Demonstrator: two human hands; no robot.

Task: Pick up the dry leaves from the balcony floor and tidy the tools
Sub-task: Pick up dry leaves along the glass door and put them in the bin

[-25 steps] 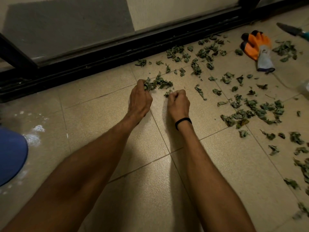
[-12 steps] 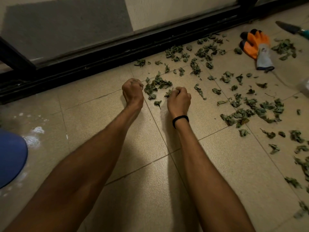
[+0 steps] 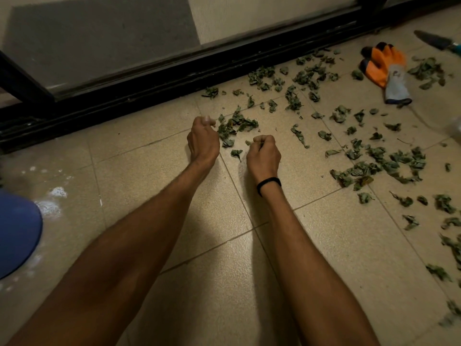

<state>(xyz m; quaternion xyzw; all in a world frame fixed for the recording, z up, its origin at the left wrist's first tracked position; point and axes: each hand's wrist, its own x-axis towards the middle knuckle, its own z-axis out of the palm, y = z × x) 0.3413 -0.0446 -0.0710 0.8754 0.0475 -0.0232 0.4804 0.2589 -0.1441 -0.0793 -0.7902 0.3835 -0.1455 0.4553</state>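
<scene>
Dry green leaves lie scattered over the beige tiled floor [image 3: 139,171], most of them in a band to the right [image 3: 379,166]. A small pile of leaves [image 3: 237,126] sits just ahead of my hands. My left hand [image 3: 203,141] is curled into a loose fist at the pile's left edge, its fingertips touching the leaves. My right hand [image 3: 263,153], with a black band on the wrist, is balled up and pinches bits of leaf between its fingers. An orange and grey glove [image 3: 385,68] lies at the far right, and a trowel [image 3: 434,41] lies beyond it.
A black sliding-door track [image 3: 174,81] runs across the back, with glass above it. A blue rounded object [image 3: 17,233] sits at the left edge, beside white specks on the tiles [image 3: 52,203]. More leaves trail down the right edge [image 3: 449,245].
My left hand raked into the pile, drew back as a fist, and now rests at the pile's edge again. A few leaves were dragged nearer. The right fist barely moved.
</scene>
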